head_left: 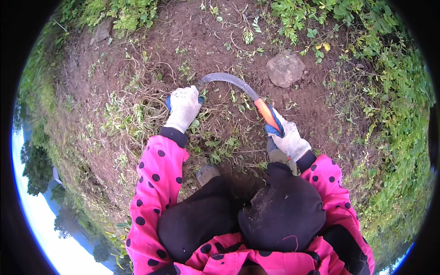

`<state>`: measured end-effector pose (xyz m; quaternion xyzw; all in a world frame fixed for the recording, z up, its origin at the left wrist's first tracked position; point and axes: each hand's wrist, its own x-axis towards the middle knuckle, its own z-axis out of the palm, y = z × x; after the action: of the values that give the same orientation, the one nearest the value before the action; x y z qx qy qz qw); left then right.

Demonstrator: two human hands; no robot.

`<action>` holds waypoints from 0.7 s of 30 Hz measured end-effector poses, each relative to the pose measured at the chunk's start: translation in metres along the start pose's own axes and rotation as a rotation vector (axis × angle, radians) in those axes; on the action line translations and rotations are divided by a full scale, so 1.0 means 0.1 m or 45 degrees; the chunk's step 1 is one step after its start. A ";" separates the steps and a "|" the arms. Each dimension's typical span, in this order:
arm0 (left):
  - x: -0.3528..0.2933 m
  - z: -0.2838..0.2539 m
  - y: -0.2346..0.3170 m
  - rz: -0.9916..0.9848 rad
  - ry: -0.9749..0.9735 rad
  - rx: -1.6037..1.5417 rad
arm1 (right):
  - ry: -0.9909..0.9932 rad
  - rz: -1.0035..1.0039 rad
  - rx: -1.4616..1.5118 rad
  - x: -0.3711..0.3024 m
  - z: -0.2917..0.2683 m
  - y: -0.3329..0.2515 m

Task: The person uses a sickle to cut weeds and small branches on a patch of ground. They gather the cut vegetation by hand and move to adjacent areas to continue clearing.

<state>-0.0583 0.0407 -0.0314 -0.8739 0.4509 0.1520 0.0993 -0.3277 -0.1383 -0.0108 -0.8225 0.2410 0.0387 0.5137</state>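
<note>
A sickle with a curved grey blade and an orange handle (264, 111) is gripped in my right hand (291, 140), which wears a white glove with a blue palm. Its blade arcs leftward over the soil, and the tip comes close to my left hand (182, 108). That hand, in a matching glove, is closed low over the ground among cut weeds. Whatever its fingers hold, if anything, is hidden beneath them. Loose weeds and pale stems (144, 107) lie left of it, and leafy sprigs (220, 137) are scattered between the two hands.
A flat brown stone (285, 68) sits in the soil beyond the sickle's handle. Another rock (103, 30) lies at the far left. Dense green plants (394, 101) grow along the right side and far edge. My shoes (208, 173) and bent knees are close below my hands.
</note>
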 end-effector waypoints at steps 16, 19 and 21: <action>-0.70 -0.02 -0.15 0.032 -0.165 0.011 | -0.177 0.229 0.119 -0.61 -0.28 0.20; -1.03 0.03 -0.15 0.099 -0.027 0.135 | -0.246 0.405 0.229 -0.58 -0.22 0.03; -1.12 0.05 -0.25 0.001 -0.028 -0.023 | -0.061 0.170 0.073 -0.56 -0.22 0.11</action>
<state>-0.1000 0.1418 0.0044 -0.8728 0.4489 0.1656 0.0963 -0.3858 -0.1412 0.0073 -0.7884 0.2838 0.0856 0.5390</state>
